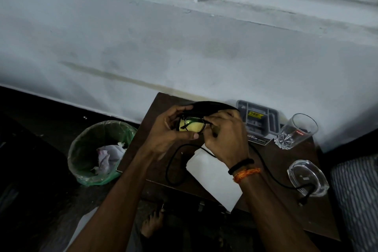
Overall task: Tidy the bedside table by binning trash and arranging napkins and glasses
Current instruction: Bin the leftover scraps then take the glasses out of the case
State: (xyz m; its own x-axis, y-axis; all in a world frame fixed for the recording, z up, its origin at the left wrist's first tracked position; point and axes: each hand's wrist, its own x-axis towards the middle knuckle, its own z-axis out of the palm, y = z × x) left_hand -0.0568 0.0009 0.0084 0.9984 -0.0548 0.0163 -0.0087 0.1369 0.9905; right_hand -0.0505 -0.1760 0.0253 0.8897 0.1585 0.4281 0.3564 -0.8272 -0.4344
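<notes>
Black-framed eyeglasses [192, 124] are held over the dark wooden bedside table [272, 172], with a yellow cloth showing behind the lens. My left hand [167, 131] grips the glasses from the left, thumb underneath. My right hand [225, 139] pinches the frame on the right side. A black glasses case [206, 106] lies open just behind both hands. A white napkin [212, 178] lies flat on the table below my hands. A bin [86, 149] lined with a green bag stands left of the table and holds crumpled tissue.
A clear drinking glass [296, 133] stands at the table's back right. A glass ashtray [306, 178] sits on the right, with a black cable [173, 161] looping across the table to it. A grey plastic box [259, 118] leans by the white wall.
</notes>
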